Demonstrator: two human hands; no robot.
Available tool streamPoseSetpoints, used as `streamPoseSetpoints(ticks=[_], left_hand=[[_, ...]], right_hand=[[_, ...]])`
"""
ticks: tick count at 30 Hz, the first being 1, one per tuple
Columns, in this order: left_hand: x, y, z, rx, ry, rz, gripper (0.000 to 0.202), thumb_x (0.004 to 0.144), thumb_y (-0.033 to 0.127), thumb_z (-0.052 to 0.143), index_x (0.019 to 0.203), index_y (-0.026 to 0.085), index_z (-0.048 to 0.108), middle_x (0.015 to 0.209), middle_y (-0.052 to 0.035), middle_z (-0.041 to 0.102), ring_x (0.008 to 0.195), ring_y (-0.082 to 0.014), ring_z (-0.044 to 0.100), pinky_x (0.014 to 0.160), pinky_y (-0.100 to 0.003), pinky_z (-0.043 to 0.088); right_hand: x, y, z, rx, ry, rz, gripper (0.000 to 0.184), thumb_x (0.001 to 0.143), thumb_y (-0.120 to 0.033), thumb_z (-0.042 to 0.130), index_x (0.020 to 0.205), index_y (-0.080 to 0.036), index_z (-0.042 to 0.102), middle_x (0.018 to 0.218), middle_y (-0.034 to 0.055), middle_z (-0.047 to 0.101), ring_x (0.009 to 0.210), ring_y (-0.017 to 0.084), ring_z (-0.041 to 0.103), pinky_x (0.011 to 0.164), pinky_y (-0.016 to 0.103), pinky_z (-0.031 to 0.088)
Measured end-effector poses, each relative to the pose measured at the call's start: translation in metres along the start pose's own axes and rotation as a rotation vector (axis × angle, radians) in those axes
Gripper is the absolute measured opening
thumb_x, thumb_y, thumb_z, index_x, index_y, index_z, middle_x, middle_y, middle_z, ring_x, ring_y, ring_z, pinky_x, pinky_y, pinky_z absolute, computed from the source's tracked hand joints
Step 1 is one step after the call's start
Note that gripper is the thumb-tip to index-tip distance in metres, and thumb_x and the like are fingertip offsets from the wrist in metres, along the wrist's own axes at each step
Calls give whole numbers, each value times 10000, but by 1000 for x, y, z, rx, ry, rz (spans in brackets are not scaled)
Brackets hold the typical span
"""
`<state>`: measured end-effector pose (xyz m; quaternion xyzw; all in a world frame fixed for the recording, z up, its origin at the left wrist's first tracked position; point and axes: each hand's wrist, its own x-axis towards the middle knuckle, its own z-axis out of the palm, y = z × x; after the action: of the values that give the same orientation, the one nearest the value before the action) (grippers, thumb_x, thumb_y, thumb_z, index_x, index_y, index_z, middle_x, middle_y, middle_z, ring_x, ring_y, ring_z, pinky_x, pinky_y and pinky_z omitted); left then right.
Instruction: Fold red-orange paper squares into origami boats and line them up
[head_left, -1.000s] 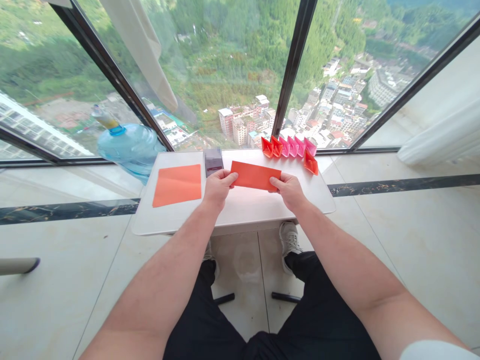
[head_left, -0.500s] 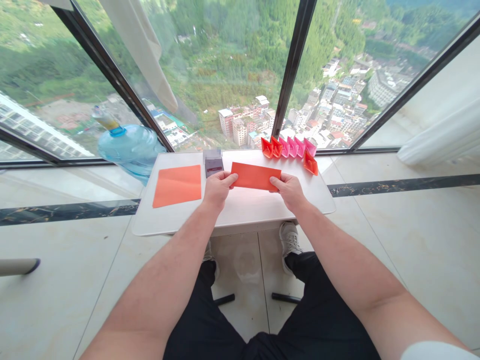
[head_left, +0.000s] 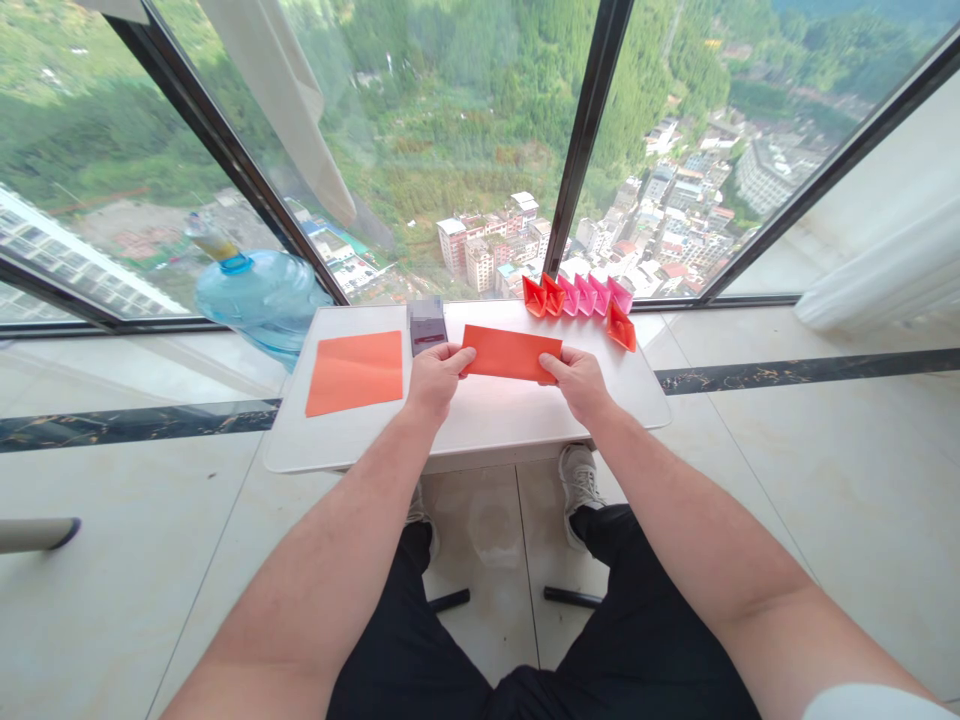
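A folded orange-red sheet of paper [head_left: 512, 354] is stretched flat between both hands above the white table [head_left: 487, 425]. My left hand [head_left: 439, 372] pinches its left end, thumb on top and fingers curled behind. On the other end, my right hand [head_left: 575, 376] grips the lower right corner the same way. Another orange sheet [head_left: 355, 373] lies on the table's left side, with a faint crease across it. Along the back right edge stands a row of folded red and pink paper pieces [head_left: 577, 296], and a single red folded piece [head_left: 620, 326] sits in front of them.
A dark flat object [head_left: 427, 328], partly blurred out, lies behind my left hand. Left of the table stands a large blue water bottle [head_left: 259, 295]. Tall windows with dark frames [head_left: 589, 130] rise behind the table. My feet [head_left: 579, 480] are by its front edge.
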<state>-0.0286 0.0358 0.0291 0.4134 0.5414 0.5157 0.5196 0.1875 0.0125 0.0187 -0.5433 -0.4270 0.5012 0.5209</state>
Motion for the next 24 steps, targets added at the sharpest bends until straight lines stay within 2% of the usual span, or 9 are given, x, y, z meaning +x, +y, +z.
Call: streamPoseSetpoints(ticks=[13,16,20,22,24], left_hand=[[2,-3,-1,-29,-2,-14,262,607,362,836,632,174,656,643,-7,598,648,-128,511,635,-272,418],[2,-5,1,-95,32,-49,268,590,343,846,644,174,644,677,-4,615,663,-121,523,633,-258,417],[-5,-8,15,-385,122,-219,298,580,287,856,712,195,605,723,22,622,650,-99,520,624,-241,409],[-12,-9,26,-489,116,-256,310,596,272,853,728,199,582,721,28,622,617,-86,504,599,-232,380],[-19,-10,37,-540,88,-259,301,621,265,842,752,199,579,736,22,634,619,-86,519,587,-231,360]], right_hand=[[1,0,0,5,-4,8,311,705,-401,761,897,-157,744,863,60,733,778,188,666,630,288,548],[0,-3,1,109,-19,28,328,669,-411,806,889,-185,713,868,40,725,790,188,676,645,292,556],[-6,-6,14,422,-65,80,411,646,-447,844,944,-240,651,965,14,716,914,200,691,736,323,577],[-10,-4,27,431,-106,117,414,618,-439,866,897,-231,643,959,17,715,924,195,684,747,316,569],[-13,-1,40,353,-144,145,408,602,-412,876,890,-211,669,927,25,716,847,175,672,712,302,552]])
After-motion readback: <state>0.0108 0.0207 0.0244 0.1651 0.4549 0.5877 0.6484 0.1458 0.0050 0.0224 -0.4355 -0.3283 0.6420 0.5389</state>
